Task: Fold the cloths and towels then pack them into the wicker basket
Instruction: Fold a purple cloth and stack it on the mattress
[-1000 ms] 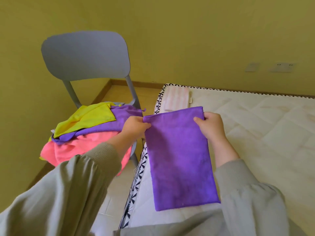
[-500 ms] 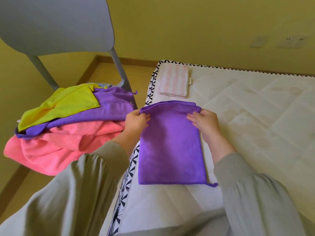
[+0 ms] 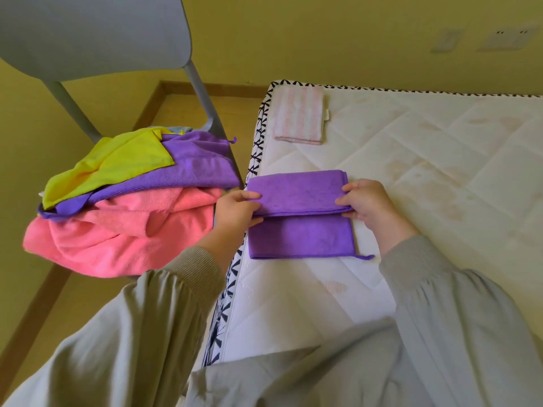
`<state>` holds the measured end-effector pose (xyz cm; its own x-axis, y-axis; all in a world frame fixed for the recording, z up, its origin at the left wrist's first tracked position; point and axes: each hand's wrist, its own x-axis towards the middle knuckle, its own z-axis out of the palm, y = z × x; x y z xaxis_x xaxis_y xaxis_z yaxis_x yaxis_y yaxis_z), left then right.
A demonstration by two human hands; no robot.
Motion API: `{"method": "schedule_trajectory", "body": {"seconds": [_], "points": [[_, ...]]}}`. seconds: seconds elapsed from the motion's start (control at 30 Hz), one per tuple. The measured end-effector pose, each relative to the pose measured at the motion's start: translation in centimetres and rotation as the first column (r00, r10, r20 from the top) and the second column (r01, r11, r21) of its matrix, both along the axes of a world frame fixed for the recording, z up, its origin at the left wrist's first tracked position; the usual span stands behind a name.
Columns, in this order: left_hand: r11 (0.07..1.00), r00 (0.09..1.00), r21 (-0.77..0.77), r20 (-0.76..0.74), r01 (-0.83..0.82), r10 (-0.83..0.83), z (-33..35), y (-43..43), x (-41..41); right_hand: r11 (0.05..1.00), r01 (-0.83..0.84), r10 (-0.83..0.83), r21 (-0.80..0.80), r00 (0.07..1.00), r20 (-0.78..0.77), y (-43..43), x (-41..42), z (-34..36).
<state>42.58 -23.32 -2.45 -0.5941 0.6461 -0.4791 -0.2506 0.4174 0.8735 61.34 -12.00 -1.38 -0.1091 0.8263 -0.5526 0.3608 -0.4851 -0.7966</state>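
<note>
The purple cloth [image 3: 301, 236] lies at the mattress [image 3: 426, 177]'s left edge, its far half doubled toward me. My left hand [image 3: 235, 211] and right hand [image 3: 367, 202] pinch the flap's corners. I'd land both corners square on the near hem, then press flat.

Bright, soft, even light; source out of frame. Overall yellow-green cast. Mattress [image 3: 426, 160] runs near-white on the right, quilting readable. Shadows faint, only a thin one under the fold of the purple cloth [image 3: 299, 236]. Centre sharp. Wide-angle stretch at edges: chair [image 3: 88, 33] bowed, wall sockets [image 3: 504, 39] smeared.
</note>
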Motion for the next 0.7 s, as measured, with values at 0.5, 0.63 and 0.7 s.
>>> {"method": "schedule_trajectory", "body": {"seconds": [0.5, 0.63, 0.7], "points": [[0.977, 0.881, -0.094, -0.422, 0.191, -0.213, -0.8, -5.0, 1.7, 0.903, -0.414, 0.423, -0.111, 0.815, 0.397, -3.5, 2.9, 1.2], [0.908, 0.710, -0.317, -0.570, 0.274, -0.414, -1.3, -5.9, 2.0, 0.881, -0.466, 0.431, -0.080, 0.720, 0.544, -4.2, 2.3, 0.4], [0.866, 0.636, -0.423, -0.597, 0.268, -0.489, -1.7, -6.3, 2.1, 0.882, -0.466, 0.420, -0.075, 0.703, 0.574, -4.3, 2.1, -0.2]]}}
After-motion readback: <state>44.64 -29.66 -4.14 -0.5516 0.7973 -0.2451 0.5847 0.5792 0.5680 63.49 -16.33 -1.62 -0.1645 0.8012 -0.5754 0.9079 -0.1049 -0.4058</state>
